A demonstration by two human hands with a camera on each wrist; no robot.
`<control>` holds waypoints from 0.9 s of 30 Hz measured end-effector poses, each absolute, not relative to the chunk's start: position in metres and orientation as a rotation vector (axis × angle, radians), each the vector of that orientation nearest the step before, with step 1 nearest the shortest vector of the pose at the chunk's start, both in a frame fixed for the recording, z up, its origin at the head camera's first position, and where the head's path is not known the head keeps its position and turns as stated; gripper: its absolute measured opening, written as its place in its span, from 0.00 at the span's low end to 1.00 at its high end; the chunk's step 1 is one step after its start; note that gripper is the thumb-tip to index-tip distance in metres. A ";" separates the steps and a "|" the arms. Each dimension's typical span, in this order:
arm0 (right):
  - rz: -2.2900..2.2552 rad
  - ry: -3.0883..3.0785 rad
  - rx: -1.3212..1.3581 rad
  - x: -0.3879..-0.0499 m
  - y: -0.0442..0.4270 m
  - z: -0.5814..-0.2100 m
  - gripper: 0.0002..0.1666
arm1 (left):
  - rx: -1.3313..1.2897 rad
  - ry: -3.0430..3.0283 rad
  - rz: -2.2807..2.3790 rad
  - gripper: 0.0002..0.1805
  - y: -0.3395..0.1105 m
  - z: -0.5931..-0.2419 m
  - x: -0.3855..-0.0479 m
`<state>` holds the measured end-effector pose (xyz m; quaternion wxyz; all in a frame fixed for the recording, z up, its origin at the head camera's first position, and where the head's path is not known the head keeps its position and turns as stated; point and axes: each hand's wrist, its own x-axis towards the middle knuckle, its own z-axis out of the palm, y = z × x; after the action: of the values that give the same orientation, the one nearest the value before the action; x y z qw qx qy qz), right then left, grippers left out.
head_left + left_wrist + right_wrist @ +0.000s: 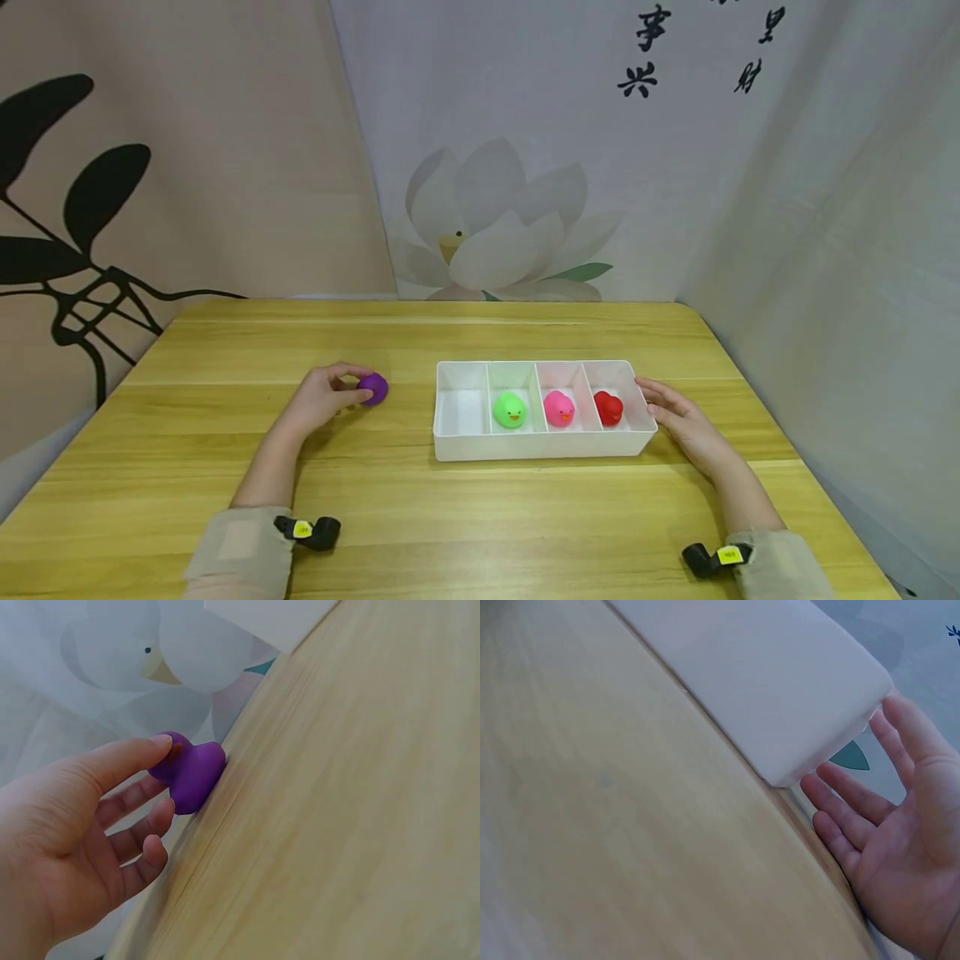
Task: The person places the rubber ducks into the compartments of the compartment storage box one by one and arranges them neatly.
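Observation:
Between the thumb and fingers of my left hand [322, 397] is a purple rubber duck [372, 388], pinched at the left of the table. In the left wrist view the purple duck [191, 771] is close to the wooden surface; whether it touches is unclear. A white box with compartments [536, 447] stands right of centre. From left to right, its second, third and fourth compartments hold a green duck [510, 410], a pink duck [558, 408] and a red duck [608, 408]; the leftmost holds nothing. The fingertips of my right hand [693, 429] touch the box's right end, fingers loosely extended.
The wooden table [480, 533] has its far edge against a hanging cloth [525, 100] printed with a lotus and characters. Small black cameras [318, 533] are strapped to both sleeves. Bare table lies between the purple duck and the box.

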<state>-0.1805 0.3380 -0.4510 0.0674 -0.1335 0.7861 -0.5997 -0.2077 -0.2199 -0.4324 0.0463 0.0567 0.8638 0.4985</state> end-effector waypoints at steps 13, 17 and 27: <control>-1.808 2.367 -0.390 -0.180 0.338 -0.450 0.28 | 0.171 2.647 1.557 0.21 -0.216 -0.428 -0.208; -1.799 2.367 -0.382 -0.180 0.337 -0.449 0.28 | 0.193 2.642 1.590 0.21 -0.212 -0.421 -0.206; -1.781 2.380 -0.358 -0.180 0.340 -0.450 0.29 | 0.226 2.705 1.570 0.22 -0.202 -0.403 -0.203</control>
<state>-0.1798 0.3396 -0.4503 0.0734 -0.1193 0.7928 -0.5932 -0.2033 -0.2025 -0.4027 0.0032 0.0720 0.8627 0.5006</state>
